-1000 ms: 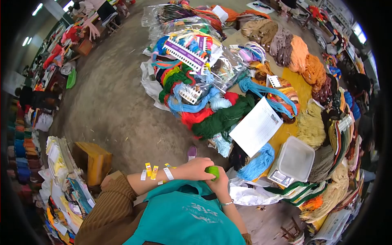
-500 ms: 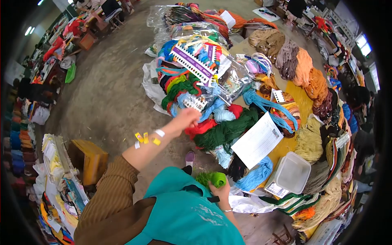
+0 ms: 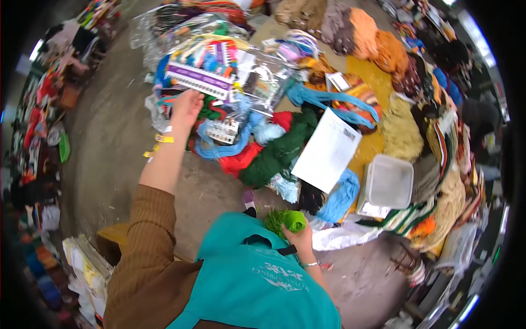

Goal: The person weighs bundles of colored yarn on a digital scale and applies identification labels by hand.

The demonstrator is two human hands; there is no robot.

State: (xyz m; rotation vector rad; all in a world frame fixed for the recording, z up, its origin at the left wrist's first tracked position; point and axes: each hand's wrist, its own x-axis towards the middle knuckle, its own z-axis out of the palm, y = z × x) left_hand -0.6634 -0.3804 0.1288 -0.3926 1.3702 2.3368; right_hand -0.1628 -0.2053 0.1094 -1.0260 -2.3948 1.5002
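Observation:
My left hand (image 3: pixel 188 107) is at the lower edge of a purple-and-white thread card (image 3: pixel 200 81) hung with coloured threads. Its fingers look bent together, but blur hides what they hold, if anything. Yellow and white stickers (image 3: pixel 164 139) are on that forearm. Below the hand lie a light blue skein (image 3: pixel 219 150), a small white card with holes (image 3: pixel 223 131) and a red skein (image 3: pixel 241 158). Close to my apron, my right hand (image 3: pixel 300 241) is closed around a bright green yarn bundle (image 3: pixel 295 221), its loose strands spreading to the left.
Beside the dark green skein (image 3: pixel 279 153) lies a white paper sheet (image 3: pixel 327 151). A clear plastic tub (image 3: pixel 389 181) stands farther right. Brown and orange skeins (image 3: pixel 364 35) line the back. Clear plastic bags (image 3: pixel 266 82) lie on the pile. At lower left is a yellow box (image 3: pixel 114 241).
My left hand has moved from the small white card up and left to the purple thread card. The view has shifted. My right hand keeps the green yarn near the apron.

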